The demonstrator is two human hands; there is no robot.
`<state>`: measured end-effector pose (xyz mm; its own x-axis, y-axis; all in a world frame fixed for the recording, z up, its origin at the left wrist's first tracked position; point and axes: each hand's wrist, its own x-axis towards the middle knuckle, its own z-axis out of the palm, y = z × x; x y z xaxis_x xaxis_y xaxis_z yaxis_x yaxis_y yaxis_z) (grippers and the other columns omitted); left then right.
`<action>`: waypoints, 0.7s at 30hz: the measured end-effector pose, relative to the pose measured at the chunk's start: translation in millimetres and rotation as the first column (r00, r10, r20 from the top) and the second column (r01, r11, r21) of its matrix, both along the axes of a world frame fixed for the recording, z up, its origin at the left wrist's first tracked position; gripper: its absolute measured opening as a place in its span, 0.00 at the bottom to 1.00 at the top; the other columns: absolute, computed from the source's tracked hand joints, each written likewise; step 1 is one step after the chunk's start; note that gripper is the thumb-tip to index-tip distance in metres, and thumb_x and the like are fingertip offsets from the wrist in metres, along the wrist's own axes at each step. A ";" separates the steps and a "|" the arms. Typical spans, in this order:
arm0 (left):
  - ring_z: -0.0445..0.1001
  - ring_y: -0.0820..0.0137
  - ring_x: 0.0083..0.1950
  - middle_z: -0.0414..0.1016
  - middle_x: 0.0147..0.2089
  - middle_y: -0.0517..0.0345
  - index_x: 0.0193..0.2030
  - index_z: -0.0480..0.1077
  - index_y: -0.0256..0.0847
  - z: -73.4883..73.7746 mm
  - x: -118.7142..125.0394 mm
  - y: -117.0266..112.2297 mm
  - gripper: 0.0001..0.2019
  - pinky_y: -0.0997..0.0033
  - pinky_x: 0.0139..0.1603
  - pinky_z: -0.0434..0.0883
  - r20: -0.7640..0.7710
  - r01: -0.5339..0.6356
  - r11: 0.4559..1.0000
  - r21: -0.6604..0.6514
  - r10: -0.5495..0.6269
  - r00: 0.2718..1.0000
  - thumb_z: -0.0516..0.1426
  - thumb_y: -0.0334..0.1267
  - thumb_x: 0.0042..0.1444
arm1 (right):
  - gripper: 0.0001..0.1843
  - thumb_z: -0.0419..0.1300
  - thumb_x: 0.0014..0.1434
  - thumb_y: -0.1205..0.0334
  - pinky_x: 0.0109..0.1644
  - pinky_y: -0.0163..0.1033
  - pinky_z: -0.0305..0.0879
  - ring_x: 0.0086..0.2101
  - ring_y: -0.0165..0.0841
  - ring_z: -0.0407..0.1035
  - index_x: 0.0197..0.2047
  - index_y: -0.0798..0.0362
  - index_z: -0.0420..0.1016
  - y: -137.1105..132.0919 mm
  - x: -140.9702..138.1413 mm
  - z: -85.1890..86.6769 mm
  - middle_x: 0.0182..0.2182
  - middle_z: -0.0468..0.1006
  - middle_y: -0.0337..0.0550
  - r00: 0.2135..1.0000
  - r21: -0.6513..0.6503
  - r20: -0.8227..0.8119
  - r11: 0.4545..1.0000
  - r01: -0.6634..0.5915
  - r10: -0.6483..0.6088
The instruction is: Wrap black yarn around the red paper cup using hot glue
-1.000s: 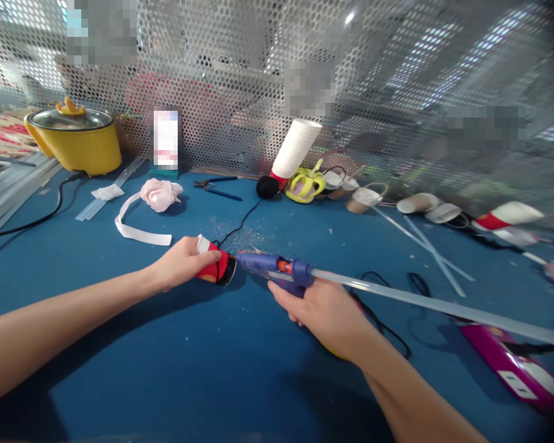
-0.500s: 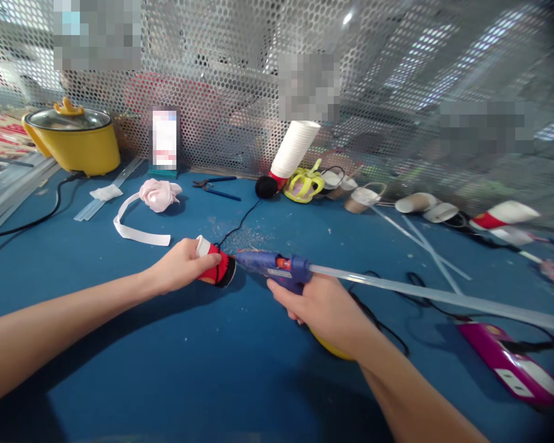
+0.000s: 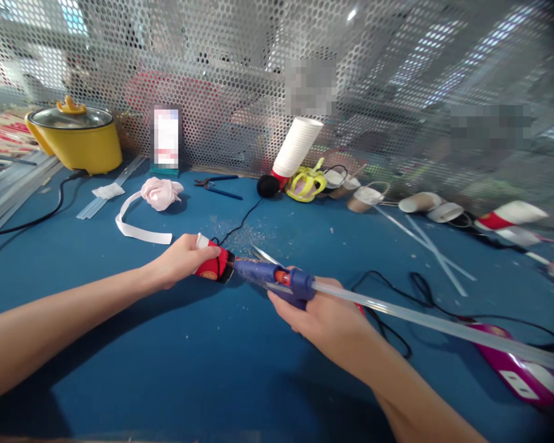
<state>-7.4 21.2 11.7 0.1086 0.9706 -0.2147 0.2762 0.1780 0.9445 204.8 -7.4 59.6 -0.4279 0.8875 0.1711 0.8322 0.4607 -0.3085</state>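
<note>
My left hand [image 3: 184, 261] is wrapped round a red and white paper cup [image 3: 207, 269], which lies tilted on its side. Black cord rings the cup's base end, and a strand of it runs back over the table to a black ball of cord [image 3: 268, 186]. In my right hand [image 3: 325, 314] is a blue hot glue gun [image 3: 263, 271], its nozzle at the black-wound end of the cup; whether it touches is too fine to tell. A long clear glue stick [image 3: 397, 309] sticks out of the gun's back. Behind the gun shows a scissor blade [image 3: 264, 254], partly hidden.
Along the perforated metal screen [image 3: 231, 80] stand a yellow electric pot [image 3: 85, 144], a phone [image 3: 166, 138], pliers [image 3: 219, 186], stacked paper cups [image 3: 298, 147] and a yellow basket-like craft [image 3: 306, 183]. A pink ribbon roll [image 3: 161, 194] lies left. A purple power strip [image 3: 512, 363] sits right.
The glue gun's nozzle has dropped slightly and stays by the cup's end. My left hand has turned the cup a little. The scissor blade has come into sight behind the gun.
</note>
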 end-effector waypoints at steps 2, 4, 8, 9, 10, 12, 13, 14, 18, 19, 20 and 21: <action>0.57 0.77 0.19 0.60 0.17 0.65 0.20 0.61 0.38 -0.2 0.0 0.6 0.14 0.76 0.20 0.53 0.024 -0.007 1.000 -0.014 0.007 1.000 0.54 0.47 0.45 | 0.10 0.52 0.50 0.70 0.27 0.36 0.65 0.26 0.35 0.71 0.30 0.50 0.73 -0.3 3.5 -3.5 0.23 0.75 0.42 0.989 0.081 0.109 0.990 -0.114 0.104; 0.58 0.76 0.19 0.62 0.17 0.64 0.20 0.62 0.38 -0.3 -0.1 0.8 0.14 0.76 0.19 0.53 0.035 -0.022 0.999 -0.034 0.023 0.999 0.54 0.47 0.45 | 0.16 0.49 0.49 0.76 0.28 0.39 0.65 0.28 0.38 0.71 0.32 0.50 0.74 -0.8 9.4 -9.1 0.25 0.75 0.44 0.951 0.149 0.228 0.958 -0.244 0.207; 0.60 0.76 0.18 0.65 0.17 0.63 0.20 0.64 0.37 -0.5 0.0 1.2 0.13 0.76 0.17 0.52 0.052 -0.050 0.998 -0.042 0.052 0.997 0.55 0.46 0.43 | 0.22 0.44 0.49 0.80 0.28 0.39 0.63 0.28 0.37 0.70 0.35 0.49 0.74 -2.2 19.0 -18.5 0.25 0.74 0.43 0.874 0.224 0.372 0.883 -0.412 0.314; 0.61 0.76 0.18 0.65 0.17 0.62 0.20 0.65 0.37 -0.4 0.1 1.3 0.13 0.77 0.17 0.52 0.057 -0.055 0.998 -0.040 0.057 0.997 0.55 0.45 0.43 | 0.21 0.44 0.50 0.79 0.27 0.38 0.62 0.26 0.36 0.69 0.35 0.50 0.73 -2.8 19.4 -18.6 0.24 0.73 0.42 0.876 0.218 0.367 0.886 -0.410 0.315; 0.61 0.76 0.18 0.66 0.17 0.62 0.20 0.65 0.37 -0.3 0.2 1.4 0.12 0.77 0.17 0.52 0.063 -0.059 0.997 -0.041 0.061 0.996 0.55 0.45 0.43 | 0.20 0.45 0.51 0.78 0.26 0.37 0.61 0.24 0.34 0.68 0.34 0.50 0.73 -3.5 18.9 -17.7 0.22 0.72 0.41 0.887 0.203 0.345 0.898 -0.389 0.306; 0.61 0.75 0.18 0.67 0.17 0.62 0.20 0.66 0.37 0.2 0.6 1.7 0.12 0.77 0.17 0.52 0.073 -0.060 0.997 -0.044 0.063 0.995 0.56 0.44 0.43 | 0.16 0.46 0.53 0.75 0.25 0.35 0.61 0.22 0.32 0.67 0.33 0.50 0.72 -5.4 15.3 -13.5 0.20 0.70 0.39 0.906 0.180 0.312 0.918 -0.353 0.287; 0.62 0.75 0.18 0.67 0.17 0.61 0.20 0.66 0.37 0.4 0.7 1.8 0.11 0.77 0.17 0.53 0.077 -0.060 0.997 -0.048 0.063 0.995 0.56 0.44 0.43 | 0.14 0.46 0.54 0.73 0.25 0.35 0.61 0.22 0.31 0.66 0.32 0.50 0.71 -6.5 12.6 -10.7 0.21 0.71 0.39 0.915 0.166 0.295 0.928 -0.333 0.276; 0.62 0.75 0.18 0.67 0.17 0.62 0.20 0.66 0.37 0.5 0.8 2.0 0.11 0.77 0.17 0.53 0.081 -0.059 0.997 -0.051 0.063 0.995 0.56 0.44 0.43 | 0.12 0.47 0.55 0.71 0.25 0.35 0.61 0.22 0.31 0.66 0.32 0.51 0.70 -7.6 9.7 -8.0 0.21 0.71 0.39 0.927 0.140 0.269 0.942 -0.305 0.261; 0.62 0.75 0.18 0.66 0.16 0.62 0.20 0.66 0.37 -1.8 -0.2 3.0 0.12 0.76 0.16 0.52 0.080 -0.062 0.997 -0.054 0.067 0.995 0.56 0.44 0.43 | 0.07 0.51 0.55 0.67 0.26 0.35 0.60 0.23 0.30 0.66 0.26 0.51 0.66 -10.8 0.3 -1.2 0.21 0.70 0.39 0.977 0.013 0.123 0.984 -0.175 0.172; 0.61 0.75 0.17 0.65 0.15 0.62 0.19 0.66 0.37 -3.0 -0.6 3.4 0.12 0.76 0.16 0.52 0.078 -0.064 0.997 -0.052 0.068 0.995 0.56 0.44 0.43 | 0.07 0.52 0.54 0.67 0.26 0.35 0.60 0.22 0.30 0.66 0.26 0.51 0.65 -11.1 -0.6 -0.7 0.20 0.70 0.38 0.983 -0.006 0.099 0.988 -0.156 0.156; 0.61 0.75 0.17 0.64 0.14 0.62 0.19 0.66 0.37 -4.2 -1.1 3.7 0.12 0.76 0.16 0.51 0.078 -0.066 0.997 -0.049 0.069 0.995 0.56 0.44 0.44 | 0.06 0.53 0.54 0.67 0.26 0.34 0.59 0.22 0.30 0.66 0.26 0.51 0.65 -11.2 -0.9 -0.6 0.20 0.70 0.38 0.985 -0.017 0.086 0.989 -0.145 0.146; 0.60 0.75 0.17 0.64 0.14 0.63 0.19 0.66 0.37 -5.4 -1.4 4.0 0.12 0.76 0.15 0.50 0.077 -0.067 0.997 -0.047 0.070 0.995 0.56 0.44 0.44 | 0.06 0.53 0.54 0.67 0.26 0.34 0.59 0.22 0.30 0.66 0.26 0.51 0.65 -11.1 -0.8 -0.7 0.20 0.70 0.38 0.986 -0.022 0.084 0.990 -0.141 0.142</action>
